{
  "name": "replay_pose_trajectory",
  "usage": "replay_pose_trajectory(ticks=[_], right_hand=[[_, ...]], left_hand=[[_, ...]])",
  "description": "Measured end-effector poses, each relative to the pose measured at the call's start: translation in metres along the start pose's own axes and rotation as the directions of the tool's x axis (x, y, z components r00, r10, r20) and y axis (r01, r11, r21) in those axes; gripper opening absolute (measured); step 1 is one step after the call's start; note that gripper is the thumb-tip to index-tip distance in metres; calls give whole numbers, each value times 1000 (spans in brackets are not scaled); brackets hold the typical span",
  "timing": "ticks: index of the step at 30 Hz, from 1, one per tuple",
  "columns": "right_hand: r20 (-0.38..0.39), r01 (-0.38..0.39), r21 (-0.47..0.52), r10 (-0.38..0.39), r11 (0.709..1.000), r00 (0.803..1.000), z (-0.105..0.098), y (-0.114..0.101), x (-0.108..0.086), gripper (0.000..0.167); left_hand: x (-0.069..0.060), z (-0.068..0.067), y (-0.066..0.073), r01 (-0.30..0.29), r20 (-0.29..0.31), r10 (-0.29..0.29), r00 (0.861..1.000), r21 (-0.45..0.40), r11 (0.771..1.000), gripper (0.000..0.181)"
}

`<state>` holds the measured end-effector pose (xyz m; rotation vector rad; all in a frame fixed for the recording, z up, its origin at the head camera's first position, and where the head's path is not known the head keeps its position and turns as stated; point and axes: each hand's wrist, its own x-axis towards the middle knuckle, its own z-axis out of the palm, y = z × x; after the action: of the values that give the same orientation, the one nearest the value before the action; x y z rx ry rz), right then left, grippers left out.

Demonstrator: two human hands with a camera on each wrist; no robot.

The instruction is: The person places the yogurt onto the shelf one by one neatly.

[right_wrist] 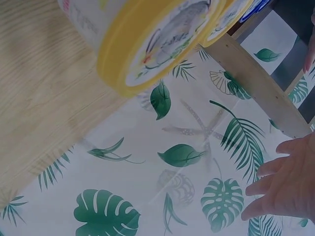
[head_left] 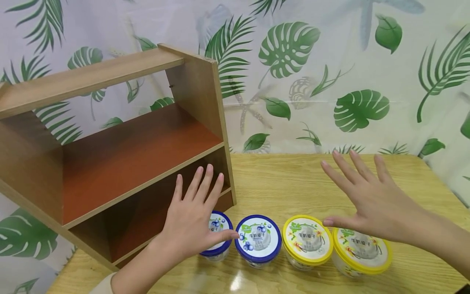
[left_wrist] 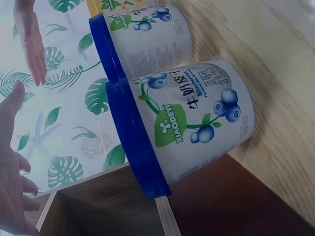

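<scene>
Spread fingers mark my left hand [head_left: 194,220], held above the leftmost blue-lidded tub [head_left: 221,245] and partly covering it. Beside that stands a second blue-lidded tub [head_left: 258,239] with blueberries printed on it. Further right are a yellow-lidded tub [head_left: 307,241] and another yellow-lidded tub [head_left: 361,251], together making a row. Over the rightmost tub hovers my right hand [head_left: 378,200], fingers straight and apart, its thumb overlapping the lid edges in the head view. Neither hand holds anything. In the left wrist view, the nearest blueberry tub [left_wrist: 192,118] shows its printed side.
A wooden shelf unit [head_left: 139,155] with reddish-brown boards stands at the left, close behind the leftmost tub. The wooden table [head_left: 279,179] extends to the right. A leaf-patterned cloth [head_left: 312,81] hangs behind the table.
</scene>
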<state>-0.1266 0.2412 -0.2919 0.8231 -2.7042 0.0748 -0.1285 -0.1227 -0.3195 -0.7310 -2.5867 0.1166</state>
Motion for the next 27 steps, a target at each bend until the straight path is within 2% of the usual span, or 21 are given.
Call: replay_pose_trajectory(ticks=[10, 17, 21, 27], right_hand=[[9, 1, 0, -1, 1000, 1000, -3, -8, 12, 102], [22, 47, -14, -47, 999, 999, -3, -12, 19, 103], [-11, 78, -28, -79, 997, 997, -2, -12, 23, 104], [-33, 101, -38, -102, 994, 994, -5, -19, 32, 104]], left_hand=[[-2, -2, -2, 9, -76, -4, 997, 59, 998, 114], [-3, -6, -8, 36, -170, -28, 985, 45, 998, 108], [-3, -7, -9, 44, -181, -35, 983, 48, 998, 108], [-2, -9, -8, 55, -166, -44, 985, 65, 996, 109]])
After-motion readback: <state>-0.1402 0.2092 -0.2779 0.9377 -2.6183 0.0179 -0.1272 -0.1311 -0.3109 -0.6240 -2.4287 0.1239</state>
